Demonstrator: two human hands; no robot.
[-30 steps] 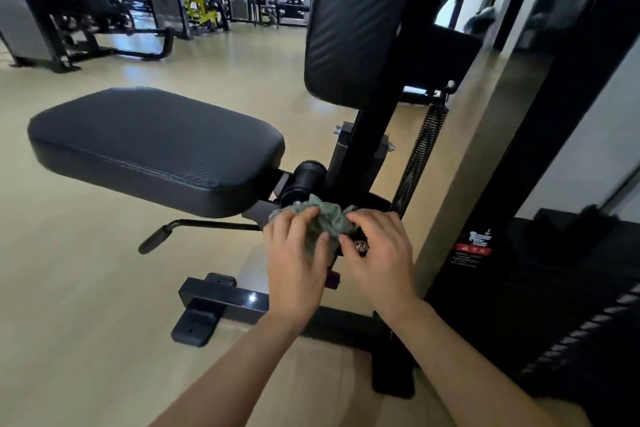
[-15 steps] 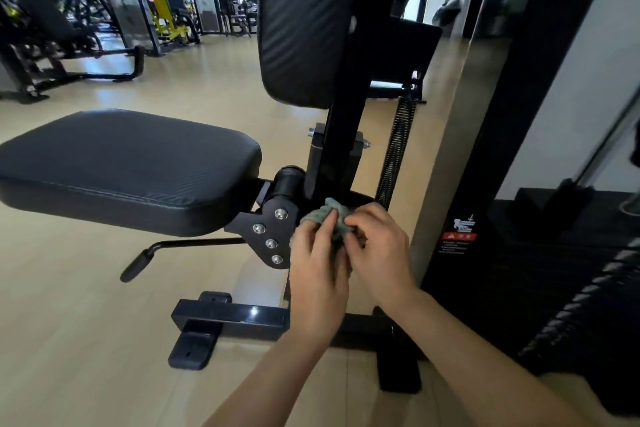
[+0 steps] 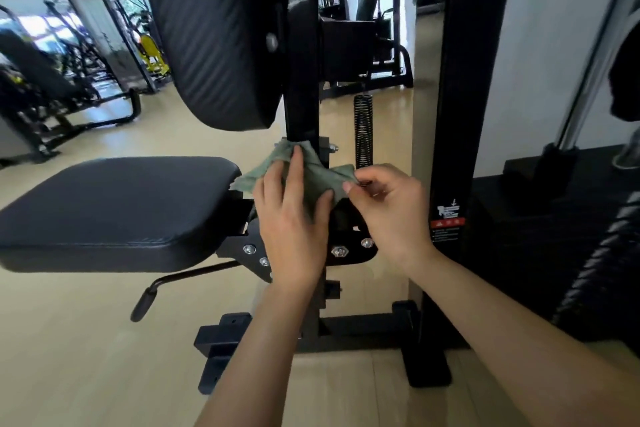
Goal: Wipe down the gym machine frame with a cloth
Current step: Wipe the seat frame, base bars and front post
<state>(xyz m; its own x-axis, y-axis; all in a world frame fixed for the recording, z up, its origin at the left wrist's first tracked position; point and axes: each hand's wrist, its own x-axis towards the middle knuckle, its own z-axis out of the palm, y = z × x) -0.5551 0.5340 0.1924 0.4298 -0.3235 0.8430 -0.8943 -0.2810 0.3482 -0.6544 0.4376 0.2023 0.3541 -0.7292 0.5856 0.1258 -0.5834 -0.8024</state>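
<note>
The cloth (image 3: 313, 180), a crumpled grey-green rag, lies against the black upright post (image 3: 300, 107) of the gym machine frame (image 3: 363, 326), just under the bottom edge of the back pad (image 3: 214, 28) and just behind the rear end of the seat pad (image 3: 114, 204). Your left hand (image 3: 294, 222) is laid over it with the fingers stretched out fairly straight: the forefinger reaches up to the cloth's top edge where it meets the post, and the thumb spreads across the lower right part, so you are pressing it flat, not clutching it. Your right hand (image 3: 391, 208) has its fingers curled, with thumb and forefinger pinching the cloth's right-hand corner (the other fingers are tucked in, and you cannot tell whether they touch the cloth at all). Between your two hands the cloth is pulled out sideways across the post. A coil spring (image 3: 363, 128) stands upright just right of the post, its lower end hidden behind your right fingers. Below your hands a black bracket plate (image 3: 349, 255) shows several bright bolts, partly covered by your left wrist. A lever (image 3: 143, 303) with a black grip sticks out under the seat pad. To the right rises a tall black column (image 3: 460, 114) bearing a warning sticker (image 3: 446, 222). The floor (image 3: 69, 357) is pale wood, and other machines (image 3: 52, 80) stand well apart at far left.
</note>
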